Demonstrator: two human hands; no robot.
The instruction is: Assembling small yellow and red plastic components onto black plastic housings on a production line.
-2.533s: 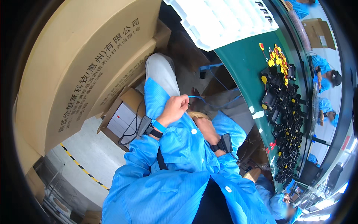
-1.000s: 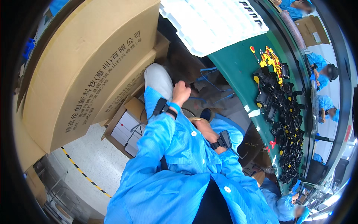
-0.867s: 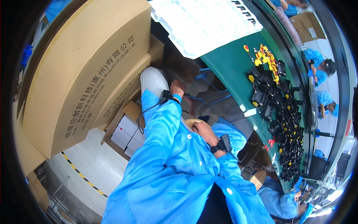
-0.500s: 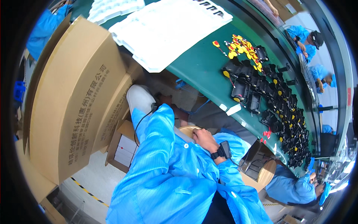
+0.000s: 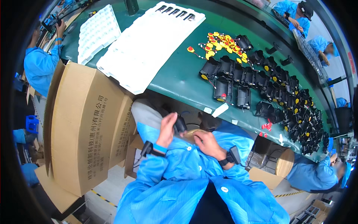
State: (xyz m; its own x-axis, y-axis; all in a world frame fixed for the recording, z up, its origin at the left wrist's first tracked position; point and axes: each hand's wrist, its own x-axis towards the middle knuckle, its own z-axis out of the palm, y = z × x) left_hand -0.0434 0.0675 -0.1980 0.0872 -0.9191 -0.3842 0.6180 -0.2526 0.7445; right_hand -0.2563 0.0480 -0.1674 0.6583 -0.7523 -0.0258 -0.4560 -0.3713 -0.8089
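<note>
The left hand is hovering above the lap, its fingers extending upward and lying close together; whether they are pinching anything cannot be told. A dark elongated object is lying just beyond them, below the near edge of the bench; contact is remaining unclear. Its long axis is running roughly up and down the view, the lower end slanting slightly toward the right hand; which end is its front cannot be told. The right hand is resting beside a pale wooden round, its fingers bending downward and their tips hiding. The step in hand is seemingly one of handling at lap level; the next move is probably calling for a clear left-hand grip. Black housings are covering the bench's right part.
</note>
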